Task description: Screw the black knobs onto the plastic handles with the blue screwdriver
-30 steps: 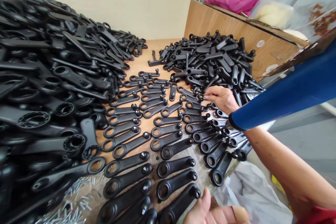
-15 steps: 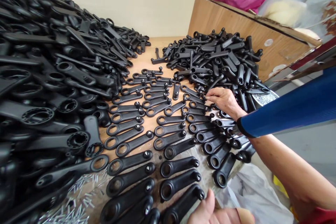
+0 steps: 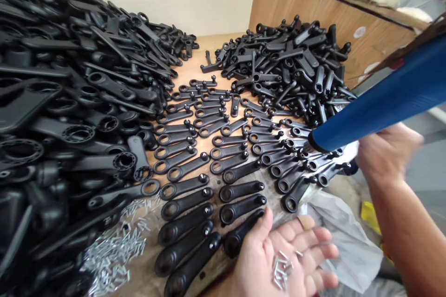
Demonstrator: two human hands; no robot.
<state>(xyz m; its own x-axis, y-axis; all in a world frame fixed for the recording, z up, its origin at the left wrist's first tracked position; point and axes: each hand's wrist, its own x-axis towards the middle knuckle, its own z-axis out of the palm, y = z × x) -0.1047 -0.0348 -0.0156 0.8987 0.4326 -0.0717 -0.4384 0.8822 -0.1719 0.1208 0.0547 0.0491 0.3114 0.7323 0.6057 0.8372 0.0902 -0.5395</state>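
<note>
Small silver screws (image 3: 281,271) lie in the palm of my left hand (image 3: 278,260), which is turned up at the bottom with its fingers spread. Its thumb is beside a black crank-shaped part (image 3: 237,236). My right hand (image 3: 388,155) is at the right, blurred, beneath a blue cylindrical tool (image 3: 379,95); its fingers are mostly hidden, and whether it grips the tool cannot be seen. Rows of black arms with ring ends (image 3: 188,190) cover the table, many with a silver screw tip at the narrow end.
A large heap of black parts (image 3: 87,79) fills the left, and another pile (image 3: 285,60) stands at the back right. Loose screws (image 3: 114,250) lie at lower left. A wooden board (image 3: 313,14) borders the right. A clear plastic bag (image 3: 344,236) hangs at lower right.
My right hand has drawn back to the right from the rows of parts. My left hand has come further into view, showing the screws in its palm. The blue tool appears higher.
</note>
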